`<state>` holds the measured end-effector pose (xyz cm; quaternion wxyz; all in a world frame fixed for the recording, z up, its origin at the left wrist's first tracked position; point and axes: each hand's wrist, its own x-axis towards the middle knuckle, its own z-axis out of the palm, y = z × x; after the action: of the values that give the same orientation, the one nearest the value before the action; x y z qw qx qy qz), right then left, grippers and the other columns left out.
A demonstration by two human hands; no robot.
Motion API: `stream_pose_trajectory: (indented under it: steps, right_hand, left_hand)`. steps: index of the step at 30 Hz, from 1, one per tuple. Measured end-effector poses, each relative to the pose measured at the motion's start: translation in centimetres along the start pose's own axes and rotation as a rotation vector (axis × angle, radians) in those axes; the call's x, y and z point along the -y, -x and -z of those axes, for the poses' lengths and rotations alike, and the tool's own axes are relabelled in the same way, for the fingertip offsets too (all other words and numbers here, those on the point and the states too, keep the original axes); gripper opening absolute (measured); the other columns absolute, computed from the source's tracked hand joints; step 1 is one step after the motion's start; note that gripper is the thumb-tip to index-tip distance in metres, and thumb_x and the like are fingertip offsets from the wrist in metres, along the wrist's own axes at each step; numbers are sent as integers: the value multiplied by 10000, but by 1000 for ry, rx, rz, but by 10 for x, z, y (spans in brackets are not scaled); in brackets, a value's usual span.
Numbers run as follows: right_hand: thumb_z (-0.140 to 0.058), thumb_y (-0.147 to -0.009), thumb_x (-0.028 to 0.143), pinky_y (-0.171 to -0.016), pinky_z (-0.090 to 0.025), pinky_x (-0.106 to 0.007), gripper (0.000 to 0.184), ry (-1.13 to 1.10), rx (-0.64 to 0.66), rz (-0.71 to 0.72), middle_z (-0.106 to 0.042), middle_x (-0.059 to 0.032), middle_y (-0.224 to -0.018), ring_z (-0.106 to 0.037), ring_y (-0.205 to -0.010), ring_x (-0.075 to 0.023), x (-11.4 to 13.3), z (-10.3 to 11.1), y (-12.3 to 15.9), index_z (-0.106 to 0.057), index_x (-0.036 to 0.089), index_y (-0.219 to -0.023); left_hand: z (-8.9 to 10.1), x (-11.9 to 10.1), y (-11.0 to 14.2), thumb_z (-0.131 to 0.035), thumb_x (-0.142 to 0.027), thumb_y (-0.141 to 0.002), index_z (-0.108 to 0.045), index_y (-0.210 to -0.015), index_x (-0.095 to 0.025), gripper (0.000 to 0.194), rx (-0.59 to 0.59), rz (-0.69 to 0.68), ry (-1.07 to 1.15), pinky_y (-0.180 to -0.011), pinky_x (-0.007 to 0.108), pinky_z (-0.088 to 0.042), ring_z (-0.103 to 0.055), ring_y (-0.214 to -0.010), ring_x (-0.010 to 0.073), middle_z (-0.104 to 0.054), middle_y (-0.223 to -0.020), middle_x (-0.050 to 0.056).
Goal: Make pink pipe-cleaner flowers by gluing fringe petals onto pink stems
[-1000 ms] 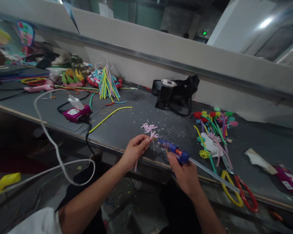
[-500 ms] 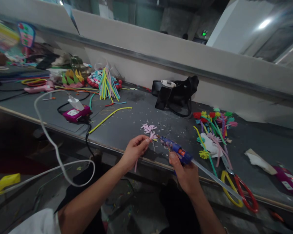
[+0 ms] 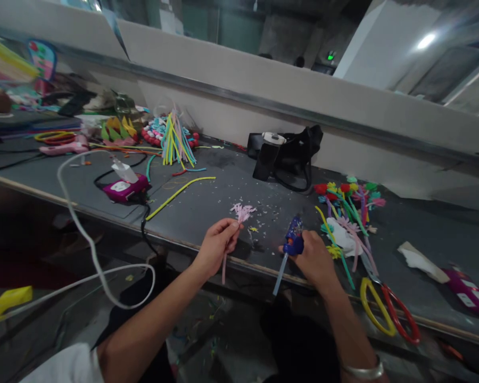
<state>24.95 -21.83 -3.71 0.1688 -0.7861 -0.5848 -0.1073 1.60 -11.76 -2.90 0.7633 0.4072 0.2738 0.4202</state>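
Note:
Between thumb and fingers my left hand (image 3: 219, 242) pinches a pink pipe-cleaner flower (image 3: 242, 211); its stem hangs down below the hand past the table edge. The flower head overlaps a small pile of cut pink pieces (image 3: 236, 207) on the dark table. My right hand (image 3: 313, 255) grips a blue hot glue gun (image 3: 294, 236), its nozzle pointing away from me over the table. A clear glue stick (image 3: 280, 274) sticks out of the gun's back end toward me. A small yellow piece (image 3: 253, 229) lies between the two hands.
Several colourful pipe-cleaner flowers (image 3: 351, 199) lie to the right, beside scissors (image 3: 377, 306) overhanging the edge. A black strapped device (image 3: 285, 154) rests against the wall. Purple power strips (image 3: 125, 189) sit left and right. A yellow pipe cleaner (image 3: 179, 194) and a pipe-cleaner bundle (image 3: 176, 141) are left.
The glue gun has swung away from the flower, its nozzle turning from leftward to forward, and the glue stick now points toward me. My left hand with the flower has shifted slightly left.

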Motion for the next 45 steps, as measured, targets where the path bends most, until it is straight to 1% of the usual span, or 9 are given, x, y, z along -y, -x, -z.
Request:
stream_pose_trajectory:
  steps: [5, 10, 15, 19, 24, 28, 34, 41, 45]
  right_hand:
    - [-674, -730, 503, -712, -430, -310, 359, -73, 142, -54, -553, -47, -838, -567, -795, -212, -21, -9, -19, -548, 183, -837]
    - [-664, -728, 523, -733, -452, -314, 393, -138, 261, -65, -587, -59, -868, -592, -801, -210, -27, -3, -21, -621, 160, -871]
    - [-654, -756, 486, -841, -455, -378, 444, -74, 147, -24, -634, -118, -952, -606, -928, -273, -14, 21, -17, -676, 141, -1035]
    - [-542, -859, 360, -842, -465, -338, 294, -223, -1, 64, -657, -83, -974, -619, -877, -212, 17, 30, -45, -678, 178, -1046]
    - [-522, -878, 217, -840, -447, -252, 246, -218, 163, 114, -669, -55, -1033, -623, -912, -160, 58, -6, -101, -704, 209, -1044]
    - [-596, -846, 233, -788, -438, -252, 180, -184, 239, 103, -680, -51, -1006, -631, -919, -177, 75, -35, -118, -734, 243, -961]
    - [-551, -853, 196, -728, -432, -291, 153, -169, 230, 33, -701, -114, -898, -657, -864, -229, 78, -38, -108, -701, 178, -825]
    - [-482, -870, 174, -771, -468, -287, 280, -359, 118, -12, -730, -78, -960, -669, -869, -192, 68, -13, -78, -649, 175, -1094]
    - [-549, -849, 320, -588, -472, -274, 220, -847, 55, -177, -741, -55, -863, -662, -692, -179, 71, 4, -46, -691, 191, -958]
  left_hand:
    - [2, -2, -2, -727, -365, -761, -633, -823, -139, 252, -7, -1, 73, -414, 176, -163, -316, -438, 19, -435, -593, -55]
    - [2, -2, -2, -722, -357, -770, -637, -829, -133, 247, -6, 3, 71, -416, 182, -166, -329, -442, 19, -451, -608, -48]
    - [3, 0, -1, -719, -388, -771, -640, -834, -135, 273, 4, -3, 56, -420, 186, -175, -334, -445, 22, -455, -610, -49]
    - [3, 1, -1, -724, -400, -764, -634, -828, -135, 287, 1, 1, 52, -422, 185, -179, -335, -446, 22, -453, -606, -52]
    - [1, 1, -1, -707, -384, -781, -634, -832, -134, 265, -5, -11, 36, -415, 188, -165, -311, -439, 24, -436, -591, -57]
    - [0, 0, -1, -706, -368, -782, -630, -824, -136, 247, -6, -10, 40, -416, 192, -170, -304, -441, 24, -430, -591, -57]
    - [-1, 0, -2, -692, -363, -794, -622, -827, -135, 240, -10, -9, 25, -414, 190, -167, -310, -442, 24, -434, -597, -55]
    - [-3, -1, -1, -695, -389, -784, -629, -828, -136, 265, -24, 16, 0, -400, 184, -146, -296, -431, 20, -426, -588, -61]
    - [-5, -2, 0, -702, -387, -771, -630, -811, -137, 264, -25, 42, 0, -398, 189, -133, -273, -424, 21, -401, -573, -66]
